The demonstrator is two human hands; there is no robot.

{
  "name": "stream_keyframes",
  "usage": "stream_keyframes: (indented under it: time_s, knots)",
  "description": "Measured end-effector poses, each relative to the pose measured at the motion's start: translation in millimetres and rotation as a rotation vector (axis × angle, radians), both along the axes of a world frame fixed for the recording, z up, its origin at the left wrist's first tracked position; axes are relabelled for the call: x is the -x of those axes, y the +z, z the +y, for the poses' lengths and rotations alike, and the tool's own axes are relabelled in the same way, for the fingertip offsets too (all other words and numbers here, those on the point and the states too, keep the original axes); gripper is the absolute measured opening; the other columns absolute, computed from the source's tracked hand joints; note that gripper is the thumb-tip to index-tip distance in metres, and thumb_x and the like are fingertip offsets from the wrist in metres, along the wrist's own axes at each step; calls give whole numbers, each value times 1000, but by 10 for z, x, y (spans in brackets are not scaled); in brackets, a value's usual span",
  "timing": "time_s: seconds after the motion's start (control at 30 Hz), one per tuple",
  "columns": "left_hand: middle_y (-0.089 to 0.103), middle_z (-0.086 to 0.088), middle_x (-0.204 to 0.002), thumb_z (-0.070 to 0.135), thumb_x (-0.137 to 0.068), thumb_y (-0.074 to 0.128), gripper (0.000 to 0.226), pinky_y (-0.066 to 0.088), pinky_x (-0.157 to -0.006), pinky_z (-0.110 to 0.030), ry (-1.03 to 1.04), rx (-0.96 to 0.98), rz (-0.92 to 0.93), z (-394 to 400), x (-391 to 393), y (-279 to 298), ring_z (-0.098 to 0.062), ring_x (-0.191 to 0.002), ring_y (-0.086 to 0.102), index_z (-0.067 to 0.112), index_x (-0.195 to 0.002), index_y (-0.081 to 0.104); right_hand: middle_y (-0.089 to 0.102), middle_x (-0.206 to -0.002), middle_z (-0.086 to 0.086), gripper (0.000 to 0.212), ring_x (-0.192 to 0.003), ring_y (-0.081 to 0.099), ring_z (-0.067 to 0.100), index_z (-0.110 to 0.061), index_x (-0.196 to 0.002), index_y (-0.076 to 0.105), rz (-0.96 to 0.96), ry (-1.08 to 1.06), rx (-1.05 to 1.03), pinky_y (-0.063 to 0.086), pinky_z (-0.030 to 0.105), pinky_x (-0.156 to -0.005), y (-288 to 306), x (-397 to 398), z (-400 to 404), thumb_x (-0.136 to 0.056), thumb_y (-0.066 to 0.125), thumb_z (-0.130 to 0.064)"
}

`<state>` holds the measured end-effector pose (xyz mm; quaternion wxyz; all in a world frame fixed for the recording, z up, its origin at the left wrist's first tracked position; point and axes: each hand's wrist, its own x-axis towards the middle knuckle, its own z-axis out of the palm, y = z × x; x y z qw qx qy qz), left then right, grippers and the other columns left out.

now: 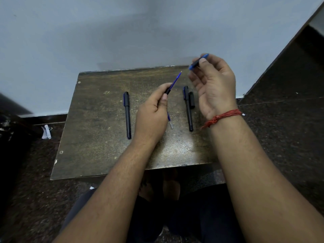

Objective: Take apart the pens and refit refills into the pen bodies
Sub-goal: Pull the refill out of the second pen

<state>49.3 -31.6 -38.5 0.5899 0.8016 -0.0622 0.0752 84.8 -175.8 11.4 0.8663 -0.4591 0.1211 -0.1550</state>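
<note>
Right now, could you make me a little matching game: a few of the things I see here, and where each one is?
Things:
1. refill
2. blue pen tip piece
3. capped pen
4. loose black cap

Places:
A. lying left on the table
B. sticking out of the pen body in the left hand
C. lying beside the right-side pen
D. pinched in the right hand

Pairs: 1-B, 2-D, 3-A, 4-C

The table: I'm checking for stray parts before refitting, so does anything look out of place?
A loose refill lies bare on the table, partly under the left hand. A separate black cap lies beside the right pen. Nothing looks damaged.
</note>
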Motion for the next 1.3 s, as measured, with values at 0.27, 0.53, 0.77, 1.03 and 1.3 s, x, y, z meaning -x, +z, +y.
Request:
stream_keyframes:
  time_s: [0.27, 0.53, 0.77, 1.03, 1.3]
  knots:
    - [67, 23, -115, 23, -106, 44, 32, 41, -87, -2, 157, 53, -6, 23, 31, 70, 16, -108, 56, 30, -131, 64, 64, -75, -6, 3, -70, 65, 14, -22, -87, 65, 212, -211, 835, 57, 35, -72, -152, -61, -281, -86, 66, -20]
    - [67, 26, -110, 23, -106, 44, 32, 42, -88, -3, 182, 76, -2, 30, 15, 66, 17, -106, 57, 29, -131, 64, 59, -94, 2, 9, -99, 55, 29, -19, -95, 59, 453, -22, 1607, 37, 31, -73, -266, 20, -266, -87, 56, -21]
    - [65, 26, -112, 22, -106, 45, 31, 41, -88, -3, 187, 67, -1, 38, 1, 61, 16, -108, 56, 28, -130, 64, 66, -108, 11, 17, -105, 56, 35, -14, -104, 60, 495, 41, 1734, 41, 36, -80, -291, 43, -219, -90, 55, -23]
    - [68, 15, -123, 22, -106, 44, 33, 42, -92, -6, 181, 64, 5, 33, -4, 55, 8, -113, 58, 29, -131, 64, 66, -102, 5, 13, -100, 58, 29, -18, -99, 61, 459, -24, 1609, 44, 34, -77, -242, 41, -218, -92, 52, -23]
    - [66, 16, -126, 21, -106, 44, 33, 42, -97, -8, 173, 61, 8, 35, -1, 46, 7, -117, 57, 28, -133, 63, 63, -76, -10, 10, -69, 57, 0, -21, -89, 66, 240, -158, 1032, 43, 14, -62, -59, 30, -59, -93, 57, -24]
